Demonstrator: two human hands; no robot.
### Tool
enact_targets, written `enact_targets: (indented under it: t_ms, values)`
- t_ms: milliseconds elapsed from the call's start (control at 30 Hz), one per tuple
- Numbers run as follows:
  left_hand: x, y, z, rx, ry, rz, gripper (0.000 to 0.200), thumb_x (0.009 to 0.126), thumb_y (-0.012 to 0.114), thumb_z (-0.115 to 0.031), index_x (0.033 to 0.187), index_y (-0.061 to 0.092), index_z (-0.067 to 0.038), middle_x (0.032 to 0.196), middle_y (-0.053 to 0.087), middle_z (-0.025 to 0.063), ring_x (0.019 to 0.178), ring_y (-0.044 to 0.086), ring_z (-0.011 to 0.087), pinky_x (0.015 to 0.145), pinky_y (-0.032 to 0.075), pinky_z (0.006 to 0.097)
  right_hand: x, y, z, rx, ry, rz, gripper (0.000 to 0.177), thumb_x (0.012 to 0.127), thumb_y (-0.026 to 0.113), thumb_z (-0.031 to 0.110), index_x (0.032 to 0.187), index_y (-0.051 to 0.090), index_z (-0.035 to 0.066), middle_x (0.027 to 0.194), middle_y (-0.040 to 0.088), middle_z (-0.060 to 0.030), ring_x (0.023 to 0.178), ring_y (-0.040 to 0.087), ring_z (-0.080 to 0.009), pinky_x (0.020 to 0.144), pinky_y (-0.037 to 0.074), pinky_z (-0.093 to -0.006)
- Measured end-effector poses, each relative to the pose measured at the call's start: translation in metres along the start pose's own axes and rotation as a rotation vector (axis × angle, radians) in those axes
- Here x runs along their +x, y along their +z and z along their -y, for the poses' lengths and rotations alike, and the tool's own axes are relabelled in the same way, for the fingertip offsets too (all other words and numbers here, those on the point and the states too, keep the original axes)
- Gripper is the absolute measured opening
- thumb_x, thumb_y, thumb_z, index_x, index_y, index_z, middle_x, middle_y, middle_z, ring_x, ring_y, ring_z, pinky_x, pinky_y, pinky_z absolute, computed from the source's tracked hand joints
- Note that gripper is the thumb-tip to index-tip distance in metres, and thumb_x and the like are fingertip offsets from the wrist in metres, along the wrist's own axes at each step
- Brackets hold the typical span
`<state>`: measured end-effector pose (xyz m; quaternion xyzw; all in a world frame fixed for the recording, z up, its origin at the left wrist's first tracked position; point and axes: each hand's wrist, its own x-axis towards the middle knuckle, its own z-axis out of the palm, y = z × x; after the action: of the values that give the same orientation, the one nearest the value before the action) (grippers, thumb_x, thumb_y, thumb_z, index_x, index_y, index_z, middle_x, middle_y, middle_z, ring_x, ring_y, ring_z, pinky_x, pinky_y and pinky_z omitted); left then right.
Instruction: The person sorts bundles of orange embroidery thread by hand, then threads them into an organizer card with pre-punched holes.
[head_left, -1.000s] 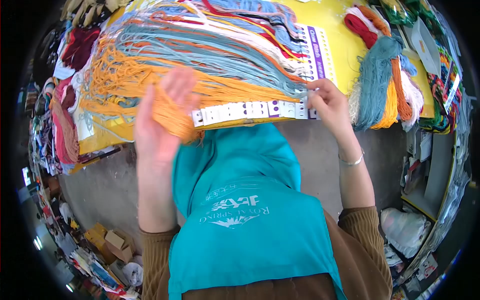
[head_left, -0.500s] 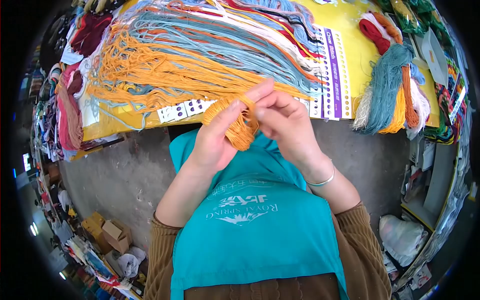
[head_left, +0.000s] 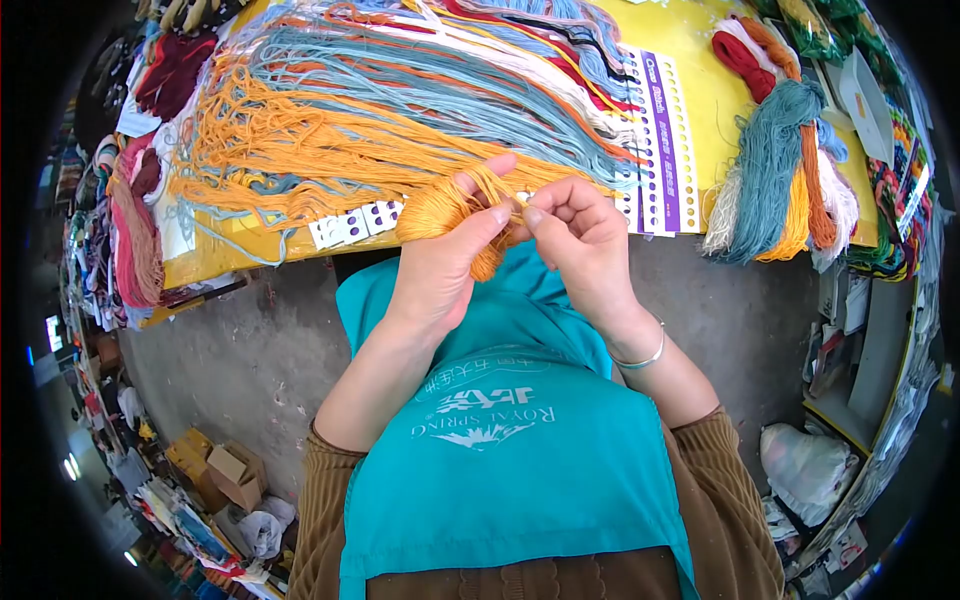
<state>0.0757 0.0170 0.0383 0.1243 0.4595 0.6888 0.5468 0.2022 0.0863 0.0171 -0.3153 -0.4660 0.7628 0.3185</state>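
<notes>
A bundle of orange-yellow embroidery thread (head_left: 432,212) is wrapped about the fingers of my left hand (head_left: 445,262), whose thumb presses on it. My right hand (head_left: 580,232) pinches a few orange strands beside the bundle, thumb against forefinger. Both hands are held just over the table's front edge. Behind them, loose orange threads (head_left: 290,140) lie spread across the table, next to teal threads (head_left: 430,90). A white and purple card with punched holes (head_left: 657,140) lies under the right ends of the threads.
The yellow table (head_left: 705,85) carries more thread: hanks in teal (head_left: 775,165) and red (head_left: 742,65) at the right, pink ones (head_left: 135,230) hanging at the left edge. Cardboard boxes (head_left: 236,476) and a stuffed plastic bag (head_left: 806,470) are on the floor.
My left hand has turned the bundle, and its thumb has shifted to the right toward my right fingers. Strands now stretch between the two hands. My right hand has moved slightly.
</notes>
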Motion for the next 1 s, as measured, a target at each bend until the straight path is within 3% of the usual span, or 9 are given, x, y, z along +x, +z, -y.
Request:
enact_targets:
  t_ms: [100, 200, 400, 500, 800, 1000]
  values:
    - [0.004, -0.006, 0.001, -0.025, -0.047, 0.034, 0.038, 0.088, 0.054, -0.002, 0.126, 0.051, 0.005, 0.094, 0.055, 0.0036, 0.088, 0.057, 0.0125, 0.079, 0.051, 0.0304, 0.002, -0.008, -0.005, 0.103, 0.018, -0.017, 0.004, 0.09, 0.059, 0.002, 0.093, 0.056, 0.002, 0.079, 0.06, -0.0003, 0.066, 0.052, -0.003, 0.057, 0.041, -0.0182]
    - [0.009, -0.016, 0.006, -0.14, -0.05, 0.136, 0.039, 0.089, 0.051, -0.003, 0.126, 0.051, 0.005, 0.09, 0.054, 0.0027, 0.08, 0.055, 0.0109, 0.073, 0.05, 0.0306, 0.006, -0.016, 0.001, 0.452, 0.137, 0.116, 0.004, 0.091, 0.058, 0.004, 0.094, 0.056, 0.004, 0.079, 0.059, 0.0003, 0.061, 0.046, -0.0019, 0.054, 0.035, -0.0173]
    - [0.007, -0.007, 0.001, 0.001, -0.056, 0.087, 0.041, 0.09, 0.056, -0.008, 0.129, 0.051, 0.002, 0.085, 0.05, -0.0015, 0.061, 0.04, 0.0037, 0.06, 0.039, 0.0234, 0.003, -0.005, -0.006, 0.073, -0.024, 0.05, 0.006, 0.091, 0.057, 0.001, 0.095, 0.054, 0.004, 0.081, 0.06, 0.0002, 0.067, 0.054, -0.0026, 0.061, 0.043, -0.0178]
    - [0.007, -0.006, 0.002, -0.048, -0.054, 0.041, 0.037, 0.089, 0.06, -0.004, 0.125, 0.055, 0.004, 0.083, 0.05, -0.0022, 0.061, 0.043, 0.0034, 0.057, 0.04, 0.0224, 0.001, -0.001, -0.003, 0.043, -0.026, 0.07, 0.006, 0.091, 0.057, -0.001, 0.093, 0.054, 0.003, 0.083, 0.061, -0.0004, 0.072, 0.057, -0.0031, 0.065, 0.046, -0.0185]
    - [0.008, -0.005, 0.005, 0.017, 0.002, -0.003, 0.034, 0.09, 0.058, -0.004, 0.123, 0.057, 0.002, 0.081, 0.051, -0.0026, 0.063, 0.042, 0.004, 0.061, 0.039, 0.0224, 0.005, -0.004, -0.004, 0.113, 0.027, 0.029, 0.003, 0.091, 0.057, 0.005, 0.091, 0.054, 0.005, 0.066, 0.05, 0.006, 0.057, 0.039, -0.0004, 0.05, 0.03, -0.019]
    - [0.007, 0.0, 0.005, 0.006, 0.02, -0.043, 0.031, 0.09, 0.058, -0.003, 0.121, 0.057, 0.003, 0.082, 0.052, -0.0017, 0.064, 0.043, 0.0046, 0.061, 0.04, 0.0223, 0.006, -0.006, -0.008, 0.191, 0.027, 0.02, 0.004, 0.091, 0.057, 0.004, 0.091, 0.054, 0.006, 0.066, 0.049, 0.0059, 0.057, 0.039, -0.0007, 0.05, 0.029, -0.0189]
